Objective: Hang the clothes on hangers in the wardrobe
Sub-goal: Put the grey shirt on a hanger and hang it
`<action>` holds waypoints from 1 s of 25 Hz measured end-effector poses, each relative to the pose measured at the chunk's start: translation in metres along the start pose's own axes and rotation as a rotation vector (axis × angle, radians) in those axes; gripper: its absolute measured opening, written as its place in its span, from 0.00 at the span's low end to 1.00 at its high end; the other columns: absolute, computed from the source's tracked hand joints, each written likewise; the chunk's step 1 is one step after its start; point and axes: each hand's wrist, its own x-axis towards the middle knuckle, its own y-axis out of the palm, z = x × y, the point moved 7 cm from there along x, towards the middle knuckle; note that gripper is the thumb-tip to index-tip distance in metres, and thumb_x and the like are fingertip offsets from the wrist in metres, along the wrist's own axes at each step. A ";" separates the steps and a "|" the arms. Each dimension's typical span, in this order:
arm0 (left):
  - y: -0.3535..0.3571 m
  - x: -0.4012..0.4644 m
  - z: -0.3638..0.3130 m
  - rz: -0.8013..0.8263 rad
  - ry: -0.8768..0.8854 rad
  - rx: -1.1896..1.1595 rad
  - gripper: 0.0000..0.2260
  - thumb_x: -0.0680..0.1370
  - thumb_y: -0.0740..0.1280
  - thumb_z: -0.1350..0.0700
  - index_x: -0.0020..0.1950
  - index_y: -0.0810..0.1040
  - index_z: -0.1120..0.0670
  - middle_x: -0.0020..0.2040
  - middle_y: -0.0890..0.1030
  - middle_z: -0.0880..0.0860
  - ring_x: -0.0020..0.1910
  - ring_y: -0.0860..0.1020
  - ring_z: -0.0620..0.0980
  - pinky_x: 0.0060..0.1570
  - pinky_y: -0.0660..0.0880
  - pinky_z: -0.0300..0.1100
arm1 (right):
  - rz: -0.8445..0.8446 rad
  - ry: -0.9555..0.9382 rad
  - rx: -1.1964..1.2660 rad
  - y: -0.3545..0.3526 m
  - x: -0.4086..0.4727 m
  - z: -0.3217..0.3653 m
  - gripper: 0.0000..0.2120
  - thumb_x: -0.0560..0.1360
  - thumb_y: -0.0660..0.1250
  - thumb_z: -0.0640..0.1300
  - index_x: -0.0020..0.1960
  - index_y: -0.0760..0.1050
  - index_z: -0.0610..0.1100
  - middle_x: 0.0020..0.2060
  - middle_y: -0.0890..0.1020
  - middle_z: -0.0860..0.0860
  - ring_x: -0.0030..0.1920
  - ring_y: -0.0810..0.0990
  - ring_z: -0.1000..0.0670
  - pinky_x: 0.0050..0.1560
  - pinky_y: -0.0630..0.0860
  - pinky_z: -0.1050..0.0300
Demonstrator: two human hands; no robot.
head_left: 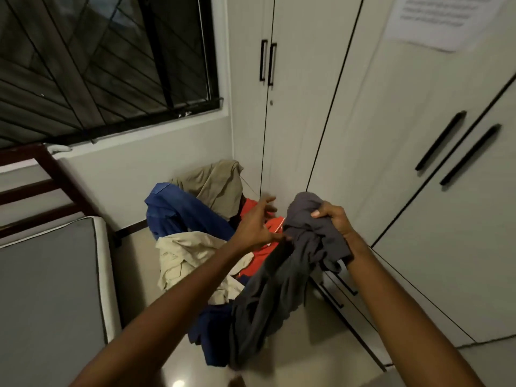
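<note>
My right hand [335, 219] grips the bunched top of a dark grey garment [279, 289], which hangs down in folds toward the floor. My left hand [257, 222] is beside it, fingers spread over the pile, its thumb and finger touching the grey cloth's edge. Below lies a heap of clothes: a blue garment [181, 210], a khaki one [217, 182], a cream shirt [184, 255] and a red piece [254, 261]. The white wardrobe [363, 135] stands behind with its doors closed. No hanger is in sight.
A barred window [97, 65] fills the upper left. A grey mattress [47, 297] on a dark wooden bed frame [33, 188] lies at the left. Black handles [458, 146] mark the wardrobe doors, a paper sheet [438, 18] is stuck up high, and drawers [343, 291] sit low.
</note>
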 end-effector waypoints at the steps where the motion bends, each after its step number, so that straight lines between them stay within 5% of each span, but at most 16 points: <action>1: 0.006 -0.002 -0.008 0.118 0.012 0.030 0.48 0.64 0.84 0.43 0.78 0.63 0.45 0.72 0.73 0.49 0.67 0.75 0.48 0.62 0.73 0.42 | 0.018 -0.037 -0.024 0.008 -0.015 0.015 0.31 0.50 0.77 0.41 0.52 0.79 0.33 0.43 0.83 0.40 0.43 0.83 0.42 0.46 0.81 0.51; 5: 0.031 -0.028 -0.067 0.538 0.191 0.030 0.36 0.67 0.84 0.55 0.71 0.72 0.46 0.67 0.77 0.40 0.67 0.75 0.42 0.68 0.73 0.41 | 0.099 -0.115 -0.258 0.041 -0.072 0.071 0.18 0.47 0.74 0.37 0.37 0.79 0.41 0.36 0.79 0.48 0.38 0.80 0.49 0.41 0.79 0.58; 9: 0.016 -0.043 -0.116 0.533 0.237 0.010 0.26 0.67 0.84 0.50 0.62 0.82 0.55 0.58 0.85 0.50 0.58 0.83 0.51 0.62 0.79 0.53 | 0.115 -0.151 -0.511 0.073 -0.131 0.115 0.16 0.50 0.70 0.38 0.37 0.74 0.40 0.34 0.80 0.49 0.36 0.80 0.50 0.37 0.77 0.59; 12: 0.001 -0.057 -0.138 0.566 0.264 0.021 0.13 0.70 0.82 0.54 0.48 0.85 0.60 0.48 0.87 0.56 0.49 0.86 0.55 0.50 0.82 0.50 | 0.101 -0.237 -0.627 0.080 -0.179 0.132 0.05 0.56 0.68 0.34 0.32 0.77 0.36 0.31 0.78 0.46 0.33 0.77 0.46 0.34 0.74 0.60; 16: 0.009 -0.092 -0.148 0.632 0.263 0.107 0.24 0.67 0.84 0.54 0.60 0.82 0.56 0.55 0.86 0.49 0.54 0.84 0.47 0.57 0.82 0.49 | -0.107 -0.372 -0.804 0.074 -0.244 0.147 0.21 0.51 0.71 0.40 0.37 0.74 0.25 0.38 0.75 0.37 0.38 0.71 0.39 0.37 0.68 0.53; 20: 0.049 -0.120 -0.156 0.728 0.297 0.078 0.25 0.71 0.81 0.51 0.65 0.81 0.54 0.60 0.85 0.49 0.59 0.83 0.49 0.63 0.79 0.50 | -0.217 -0.495 -0.927 0.087 -0.315 0.154 0.24 0.51 0.70 0.41 0.35 0.69 0.22 0.35 0.73 0.34 0.36 0.70 0.38 0.38 0.67 0.44; 23: 0.084 -0.143 -0.149 0.958 0.236 0.266 0.28 0.68 0.82 0.49 0.66 0.81 0.54 0.61 0.84 0.49 0.61 0.82 0.49 0.66 0.78 0.51 | -0.281 -0.589 -1.011 0.097 -0.377 0.151 0.18 0.54 0.68 0.37 0.38 0.76 0.23 0.36 0.79 0.27 0.36 0.75 0.37 0.37 0.72 0.40; 25: 0.107 -0.165 -0.131 1.126 0.128 0.440 0.34 0.66 0.84 0.51 0.69 0.77 0.57 0.64 0.82 0.55 0.63 0.81 0.56 0.63 0.79 0.57 | -0.300 -0.659 -0.993 0.097 -0.419 0.149 0.15 0.57 0.64 0.31 0.41 0.83 0.29 0.38 0.83 0.31 0.38 0.81 0.39 0.40 0.78 0.44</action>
